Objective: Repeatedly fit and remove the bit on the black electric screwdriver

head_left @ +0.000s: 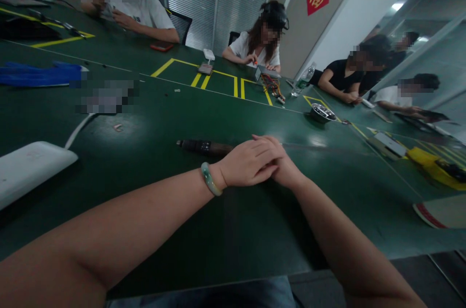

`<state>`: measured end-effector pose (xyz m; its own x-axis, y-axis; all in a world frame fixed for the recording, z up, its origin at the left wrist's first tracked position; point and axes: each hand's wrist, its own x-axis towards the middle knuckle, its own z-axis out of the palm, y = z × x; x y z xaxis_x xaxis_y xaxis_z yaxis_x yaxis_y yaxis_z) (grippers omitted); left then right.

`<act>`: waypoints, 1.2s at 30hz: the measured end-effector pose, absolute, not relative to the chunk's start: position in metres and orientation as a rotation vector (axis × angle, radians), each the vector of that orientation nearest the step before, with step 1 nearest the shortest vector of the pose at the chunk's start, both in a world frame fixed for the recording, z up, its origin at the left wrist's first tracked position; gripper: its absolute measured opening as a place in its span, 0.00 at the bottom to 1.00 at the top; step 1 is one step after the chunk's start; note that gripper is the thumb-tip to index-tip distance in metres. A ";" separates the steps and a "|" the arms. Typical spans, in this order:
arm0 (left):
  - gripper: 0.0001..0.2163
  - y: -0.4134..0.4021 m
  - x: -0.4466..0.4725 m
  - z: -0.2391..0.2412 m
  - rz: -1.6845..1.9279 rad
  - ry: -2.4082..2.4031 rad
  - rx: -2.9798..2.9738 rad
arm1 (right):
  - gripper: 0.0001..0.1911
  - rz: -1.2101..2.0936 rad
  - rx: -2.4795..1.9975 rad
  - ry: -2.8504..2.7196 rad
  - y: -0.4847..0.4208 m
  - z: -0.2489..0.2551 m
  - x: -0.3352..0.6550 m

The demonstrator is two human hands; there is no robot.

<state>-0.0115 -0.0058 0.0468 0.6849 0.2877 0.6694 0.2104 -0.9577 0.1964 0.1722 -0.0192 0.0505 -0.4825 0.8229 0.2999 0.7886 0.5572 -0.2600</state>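
Observation:
Both of my hands rest together over the dark green table (247, 240), one laid across the other. On top is my left hand (249, 161), its fingers closed over my right hand (286, 167). A green bangle (211, 179) circles my left wrist. The fingers of my right hand are mostly covered, so their pose is unclear. Just beyond the hands lies a dark, pen-shaped power screwdriver (204, 146), its tip pointing left. Its right end is hidden behind my left hand, and I cannot tell whether they touch.
To the left are a white device (34, 169) with a cable and a blue item (40, 75). Farther off stand a metal bowl (323, 112), a plastic bottle (304, 79) and bundled wires (273, 85). A yellow item (437, 167) lies right. Several people sit around the table.

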 end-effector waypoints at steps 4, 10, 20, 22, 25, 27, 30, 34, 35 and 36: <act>0.15 0.000 -0.010 0.042 0.990 0.754 2.790 | 0.20 0.208 -1.897 -2.329 -0.045 0.069 0.220; 0.16 0.009 -0.004 0.027 0.686 0.852 2.954 | 0.08 0.645 -2.278 -2.304 -0.060 0.074 0.240; 0.11 -0.003 -0.004 0.037 0.578 0.904 2.969 | 0.13 0.023 -2.233 -1.669 -0.027 0.060 0.259; 0.10 -0.005 -0.005 0.038 0.585 0.958 2.974 | 0.12 0.121 -2.056 -1.754 -0.029 0.056 0.250; 0.09 -0.006 -0.005 0.040 0.616 0.989 2.983 | 0.12 0.298 -1.877 -1.916 -0.039 0.054 0.234; 0.08 -0.006 -0.003 0.041 0.626 0.968 2.993 | 0.14 0.394 -1.841 -1.975 -0.046 0.053 0.227; 0.08 -0.005 0.002 0.041 0.617 0.956 3.011 | 0.13 0.461 -1.849 -1.972 -0.049 0.051 0.221; 0.05 -0.005 0.009 0.039 0.590 0.984 3.015 | 0.03 0.359 -1.895 -1.991 -0.048 0.048 0.214; 0.05 -0.005 0.009 0.038 0.588 0.992 3.011 | 0.02 0.320 -1.900 -2.000 -0.048 0.047 0.212; 0.05 -0.005 0.009 0.037 0.590 0.995 3.004 | 0.01 0.282 -1.901 -2.006 -0.048 0.046 0.211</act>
